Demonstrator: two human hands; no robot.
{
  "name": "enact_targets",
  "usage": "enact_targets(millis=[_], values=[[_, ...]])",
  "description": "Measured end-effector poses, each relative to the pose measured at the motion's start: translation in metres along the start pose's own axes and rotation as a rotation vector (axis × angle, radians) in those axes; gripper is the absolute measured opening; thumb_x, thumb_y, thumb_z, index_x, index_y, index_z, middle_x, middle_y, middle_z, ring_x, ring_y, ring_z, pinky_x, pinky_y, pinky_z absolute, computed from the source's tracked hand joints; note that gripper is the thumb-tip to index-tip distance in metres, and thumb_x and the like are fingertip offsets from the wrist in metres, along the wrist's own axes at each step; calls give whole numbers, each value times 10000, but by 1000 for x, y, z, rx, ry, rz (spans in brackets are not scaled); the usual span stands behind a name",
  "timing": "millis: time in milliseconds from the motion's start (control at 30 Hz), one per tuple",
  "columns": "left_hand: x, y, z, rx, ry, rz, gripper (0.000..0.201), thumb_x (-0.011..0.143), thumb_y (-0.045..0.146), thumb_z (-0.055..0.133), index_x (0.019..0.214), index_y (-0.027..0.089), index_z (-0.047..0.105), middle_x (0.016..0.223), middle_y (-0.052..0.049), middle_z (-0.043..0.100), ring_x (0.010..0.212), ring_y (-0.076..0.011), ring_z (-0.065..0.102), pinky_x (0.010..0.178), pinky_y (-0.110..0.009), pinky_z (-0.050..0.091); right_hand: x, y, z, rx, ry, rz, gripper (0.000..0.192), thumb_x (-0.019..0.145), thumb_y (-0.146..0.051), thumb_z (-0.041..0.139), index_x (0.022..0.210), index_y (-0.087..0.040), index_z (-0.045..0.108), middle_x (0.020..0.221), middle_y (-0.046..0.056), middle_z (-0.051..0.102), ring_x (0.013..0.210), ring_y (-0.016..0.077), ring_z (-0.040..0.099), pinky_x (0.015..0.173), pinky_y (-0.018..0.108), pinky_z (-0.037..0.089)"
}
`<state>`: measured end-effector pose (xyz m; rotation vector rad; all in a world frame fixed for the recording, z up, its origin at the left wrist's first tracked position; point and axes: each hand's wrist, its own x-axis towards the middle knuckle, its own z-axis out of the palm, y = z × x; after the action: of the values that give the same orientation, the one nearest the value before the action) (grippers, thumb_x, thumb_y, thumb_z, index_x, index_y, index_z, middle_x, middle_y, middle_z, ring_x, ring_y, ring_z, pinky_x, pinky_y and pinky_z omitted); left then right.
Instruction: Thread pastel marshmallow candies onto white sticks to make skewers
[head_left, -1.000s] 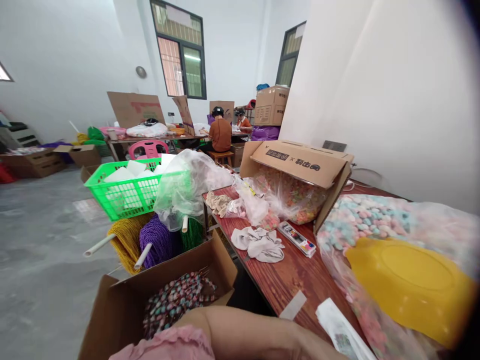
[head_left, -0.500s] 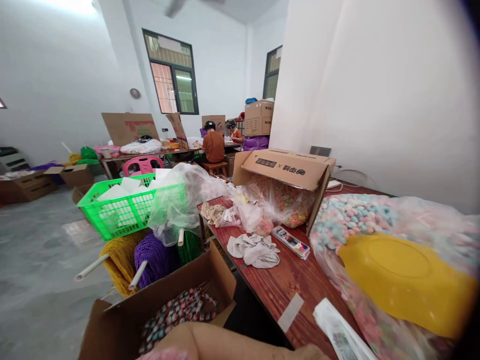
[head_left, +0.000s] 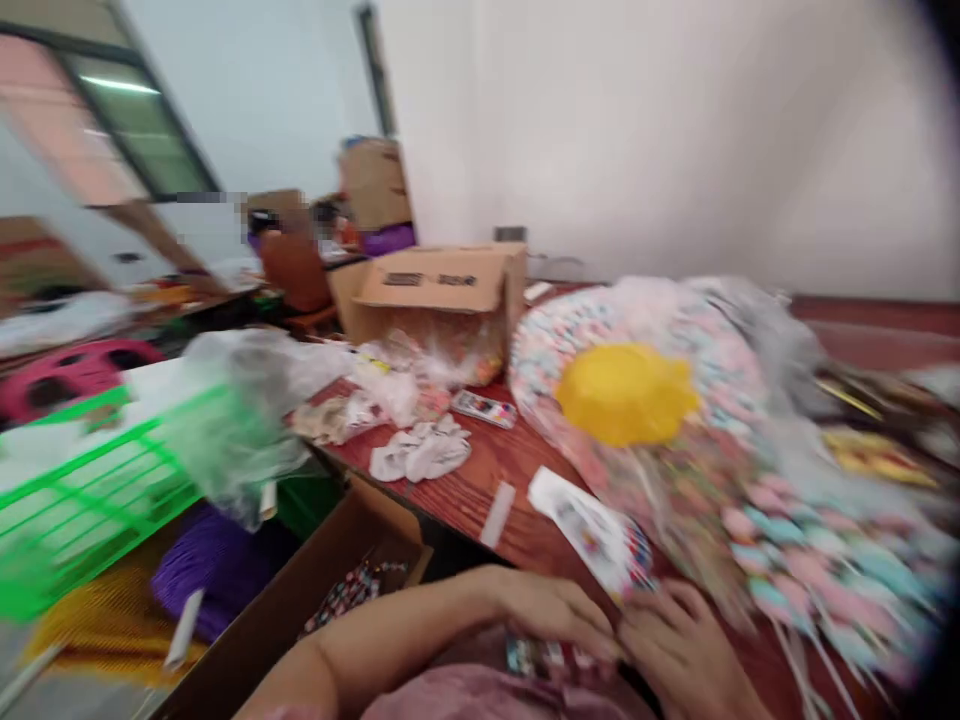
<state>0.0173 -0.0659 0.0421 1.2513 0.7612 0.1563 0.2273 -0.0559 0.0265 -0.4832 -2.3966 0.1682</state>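
The view is blurred by motion. My left hand [head_left: 555,612] and my right hand [head_left: 675,650] meet at the table's near edge, above a pink cloth on my lap. A small multicoloured piece [head_left: 540,656] lies under my left fingers; whether they grip it is unclear. The fingertips of my right hand are next to a white printed packet [head_left: 592,532] that lies flat on the red-brown table [head_left: 517,462]. Right beside them lies a large clear bag of pastel beads [head_left: 750,500] with a yellow lid [head_left: 622,392] on top.
On the table are a white rag [head_left: 421,452], a tipped cardboard box [head_left: 442,292] spilling beads and a paint-set strip [head_left: 484,408]. At left stand a green basket [head_left: 82,490], purple and yellow bead rolls and an open carton [head_left: 315,590]. Other people sit far behind.
The camera has swung right and down. Both my hands have come into view at the table edge, and more of the bead bag shows.
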Motion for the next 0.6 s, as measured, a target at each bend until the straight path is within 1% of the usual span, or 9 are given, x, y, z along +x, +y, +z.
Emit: enact_targets(millis=[33, 100, 167, 200, 300, 400, 500, 533, 600], values=[[-3, 4, 2, 120, 41, 69, 388, 812, 554, 585, 722, 180, 635, 664, -7, 596, 581, -147, 554, 523, -260, 463, -3, -3, -1, 31, -55, 45, 242, 905, -191, 451, 772, -250, 643, 718, 18, 672, 753, 180, 622, 764, 376, 464], [-5, 13, 2, 450, 234, 236, 240, 877, 393, 550, 865, 177, 655, 795, -15, 640, 727, -146, 577, 677, -255, 464, -5, -4, -2, 51, -116, 270, 268, 918, -168, 433, 733, -210, 623, 706, 16, 656, 729, 169, 587, 710, 335, 429], [-2, 17, 3, 732, 375, 270, 209, 924, 288, 484, 925, 173, 658, 893, -37, 650, 799, -154, 574, 741, -265, 438, -4, -4, -2, 184, -129, 484, 266, 914, -183, 470, 685, -187, 606, 691, 5, 643, 695, 146, 569, 669, 282, 419], [0, 18, 5, 846, 418, 272, 232, 944, 258, 444, 931, 171, 659, 903, -44, 643, 789, -152, 566, 732, -266, 425, -3, -4, -1, 268, -117, 575, 292, 906, -175, 482, 632, -181, 583, 642, -11, 616, 639, 129, 547, 629, 254, 410], [7, 16, 13, 1029, 449, 295, 302, 973, 214, 367, 916, 169, 660, 871, -49, 621, 733, -144, 536, 672, -261, 389, -1, -8, -2, 303, -91, 683, 355, 917, -147, 470, 572, -177, 549, 561, -34, 569, 576, 109, 528, 584, 224, 399], [11, 16, 13, 959, 445, 345, 309, 979, 220, 364, 884, 166, 654, 848, -44, 613, 746, -138, 534, 671, -252, 379, -6, -11, -9, 268, 43, 670, 255, 940, -188, 483, 750, -190, 653, 735, 7, 665, 736, 144, 593, 698, 268, 458], [13, 17, 4, 734, 479, 347, 334, 970, 265, 403, 737, 156, 616, 741, -21, 565, 712, -125, 509, 661, -241, 374, -25, -1, -21, 129, 287, 699, 173, 937, -223, 514, 998, -210, 676, 954, 52, 710, 903, 181, 629, 819, 327, 486], [14, 16, 2, 621, 493, 336, 350, 960, 288, 423, 682, 153, 586, 698, -11, 536, 677, -117, 495, 636, -235, 370, -33, 4, -23, 55, 350, 747, 153, 925, -233, 541, 989, -214, 679, 961, 55, 714, 908, 188, 640, 827, 335, 489], [15, 14, -2, 340, 513, 281, 376, 931, 350, 471, 614, 154, 524, 622, 10, 486, 573, -91, 454, 554, -217, 348, -50, 12, -24, -42, 342, 836, 127, 911, -239, 563, 885, -220, 686, 862, 35, 712, 816, 177, 653, 758, 307, 492]])
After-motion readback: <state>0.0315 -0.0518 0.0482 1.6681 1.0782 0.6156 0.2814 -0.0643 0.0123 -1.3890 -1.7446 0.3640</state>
